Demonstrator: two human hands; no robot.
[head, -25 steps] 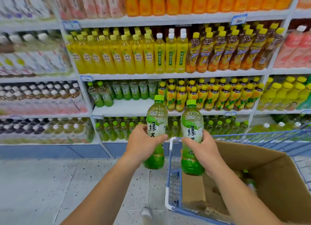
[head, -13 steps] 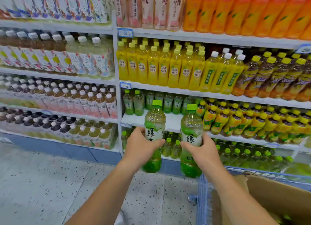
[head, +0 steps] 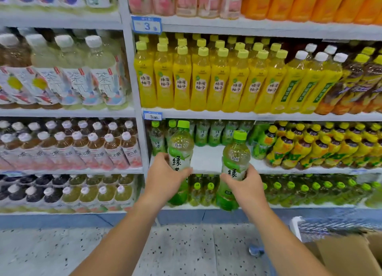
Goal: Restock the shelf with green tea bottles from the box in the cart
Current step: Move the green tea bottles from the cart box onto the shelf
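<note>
Two green tea bottles, both upright with green caps, held in front of the shelving. The left green tea bottle point(head: 180, 147) is gripped at mid-label by the left hand point(head: 163, 178), fingers curled round its body. The right green tea bottle point(head: 235, 153) sits slightly lower and is gripped likewise by the right hand point(head: 246, 185), thumb and fingers wrapped round the label. The bottles are apart, neither touching the other.

Behind them lies the target shelf point(head: 206, 159), with a bare white patch between the two bottles. More green tea bottles point(head: 215, 133) stand at its back, and yellow-capped bottles with yellow and green labels point(head: 310, 147) fill it to the right. A price tag point(head: 153, 116) marks the shelf edge above. The tier above carries yellow honey-pomelo drink bottles point(head: 200, 79).

At lower right, the blurred rim of the cart point(head: 330, 226) and a flap of the cardboard box point(head: 347, 253) stand on the speckled floor point(head: 186, 251).
</note>
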